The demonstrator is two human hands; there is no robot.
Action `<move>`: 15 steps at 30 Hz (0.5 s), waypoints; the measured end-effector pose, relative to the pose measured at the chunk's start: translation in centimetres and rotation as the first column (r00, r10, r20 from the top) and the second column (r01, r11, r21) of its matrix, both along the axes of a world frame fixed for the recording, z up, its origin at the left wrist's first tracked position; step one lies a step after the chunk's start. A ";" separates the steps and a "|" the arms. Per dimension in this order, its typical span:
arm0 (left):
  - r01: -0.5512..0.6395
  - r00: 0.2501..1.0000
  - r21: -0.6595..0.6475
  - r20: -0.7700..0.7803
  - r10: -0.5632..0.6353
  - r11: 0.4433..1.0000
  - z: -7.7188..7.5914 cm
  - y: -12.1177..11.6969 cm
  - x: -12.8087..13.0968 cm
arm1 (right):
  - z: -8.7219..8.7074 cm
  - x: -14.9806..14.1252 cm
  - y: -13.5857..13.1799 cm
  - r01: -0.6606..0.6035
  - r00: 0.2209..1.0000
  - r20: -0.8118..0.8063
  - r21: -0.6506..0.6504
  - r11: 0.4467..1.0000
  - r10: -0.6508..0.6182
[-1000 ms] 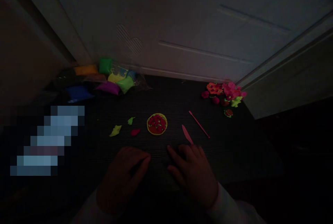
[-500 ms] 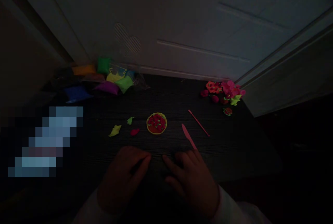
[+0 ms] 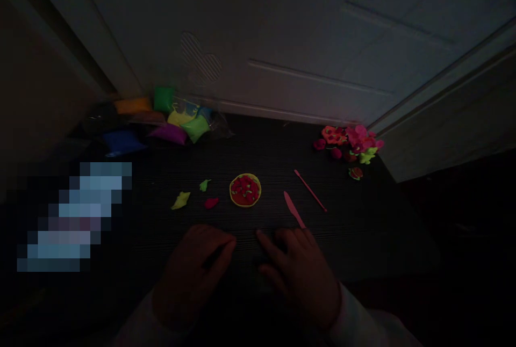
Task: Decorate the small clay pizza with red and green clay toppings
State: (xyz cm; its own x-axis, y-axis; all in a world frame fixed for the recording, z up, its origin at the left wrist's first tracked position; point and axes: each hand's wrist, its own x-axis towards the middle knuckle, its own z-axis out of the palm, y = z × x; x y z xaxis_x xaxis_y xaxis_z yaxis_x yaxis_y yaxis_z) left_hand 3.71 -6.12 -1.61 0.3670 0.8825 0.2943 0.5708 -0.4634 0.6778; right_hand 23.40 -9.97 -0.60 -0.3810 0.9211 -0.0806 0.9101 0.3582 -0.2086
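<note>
My left hand (image 3: 199, 269) rests on the dark table with thumb and forefinger pressed together; anything in that pinch is too dark to make out. To its right, my right hand (image 3: 300, 272) lies low over the tabletop, fingers apart and forefinger stretched out, holding nothing I can see. Beyond both hands sits a round yellow-rimmed clay piece (image 3: 245, 190) filled with red and bits of green. A pink plastic knife (image 3: 294, 209) points away from my right fingers, which are close to its handle. Left of the round piece lie yellow clay (image 3: 181, 200), green clay (image 3: 205, 185) and red clay (image 3: 211, 203) scraps.
A thin pink modelling stick (image 3: 310, 190) lies beyond the knife. Bags of coloured clay (image 3: 167, 133) are heaped at the back left. Small clay flowers and shapes (image 3: 360, 138) cluster at the back right, against a pale panel (image 3: 274, 24). A pixelated patch covers the left side.
My right hand slid a little toward me and to the left, then slightly forward again, uncovering more of the knife. My left hand kept its pinch nearly in place.
</note>
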 end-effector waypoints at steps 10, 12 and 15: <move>-0.009 1.000 0.033 0.021 0.008 0.999 0.0 0.1 0.1 | 0.1 0.0 -0.2 -0.036 0.999 0.017 0.000 0.999 0.036; -0.006 1.000 0.037 0.026 0.005 0.999 0.0 0.1 0.1 | 0.1 0.0 0.0 -0.001 0.999 0.049 0.024 1.000 -0.001; -0.001 1.000 0.046 0.031 0.000 0.999 0.1 0.1 0.1 | 0.1 0.0 0.1 -0.009 0.999 0.053 0.045 0.999 0.006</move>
State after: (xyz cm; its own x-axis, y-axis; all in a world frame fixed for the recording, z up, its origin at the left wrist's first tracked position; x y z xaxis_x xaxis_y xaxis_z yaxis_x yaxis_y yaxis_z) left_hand 3.81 -6.03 -1.55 0.3566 0.8679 0.3459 0.5498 -0.4943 0.6733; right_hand 23.42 -9.92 -0.47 -0.3844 0.9213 -0.0593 0.9165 0.3731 -0.1440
